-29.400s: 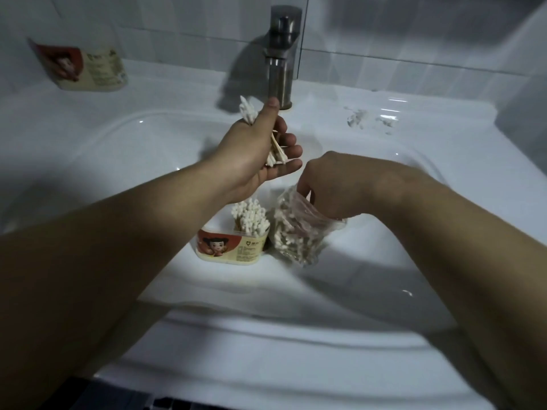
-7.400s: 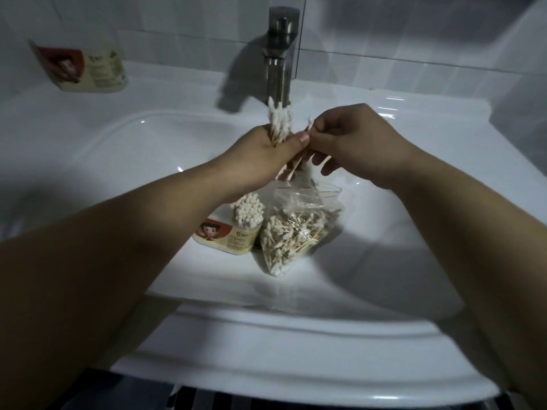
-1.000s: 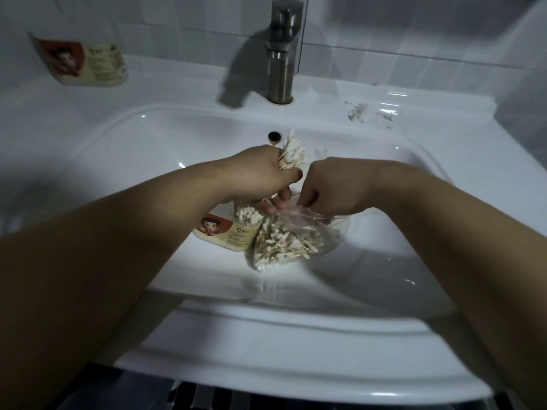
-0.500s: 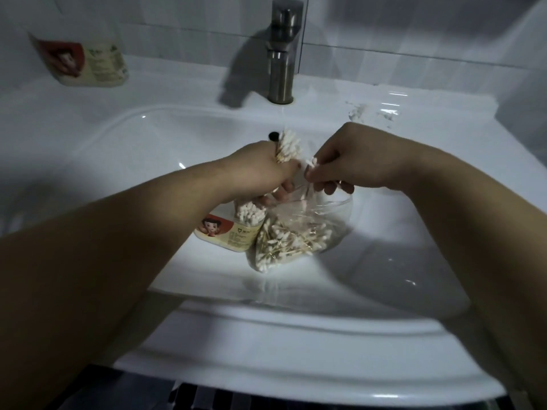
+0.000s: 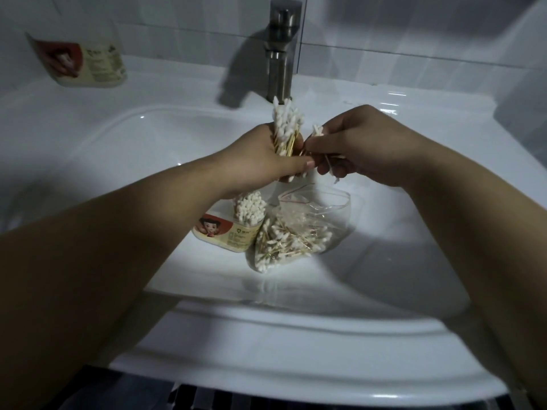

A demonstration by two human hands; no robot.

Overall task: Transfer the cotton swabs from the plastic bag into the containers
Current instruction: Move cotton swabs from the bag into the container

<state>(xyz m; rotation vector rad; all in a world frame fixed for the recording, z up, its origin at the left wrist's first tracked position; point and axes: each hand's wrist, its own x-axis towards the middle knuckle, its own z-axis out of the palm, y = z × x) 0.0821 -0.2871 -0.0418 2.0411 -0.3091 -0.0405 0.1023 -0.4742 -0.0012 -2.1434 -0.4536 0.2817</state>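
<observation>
Through the head view I am looking down into a white sink (image 5: 296, 335). Its near rim is curving across the bottom of the picture, and its back ledge is running under the faucet (image 5: 281, 51). The basin floor is lying open on both sides of the things in the middle (the wider free stretch is on the left, toward the basin's side wall). At the far left of the back ledge a second container (image 5: 85, 62) is resting against the tiled wall, well apart from everything else.

In the middle of the basin the container (image 5: 228, 235) is holding a packed cluster of cotton swabs (image 5: 250, 207), heads up. The plastic bag (image 5: 299, 232) is lying right up against its right side, its mouth gaping toward the faucet and loose swabs heaped inside.

Both hands are hovering above these two, in front of the faucet. The left hand (image 5: 266, 161) is wrapping its grip round a bundle (image 5: 287, 125) of swabs, heads pointing up. The right hand (image 5: 364, 143) is pinching a few swabs (image 5: 318, 133) between thumb and fingers, just beside the bundle. I cannot tell whether the two hands are touching.
</observation>
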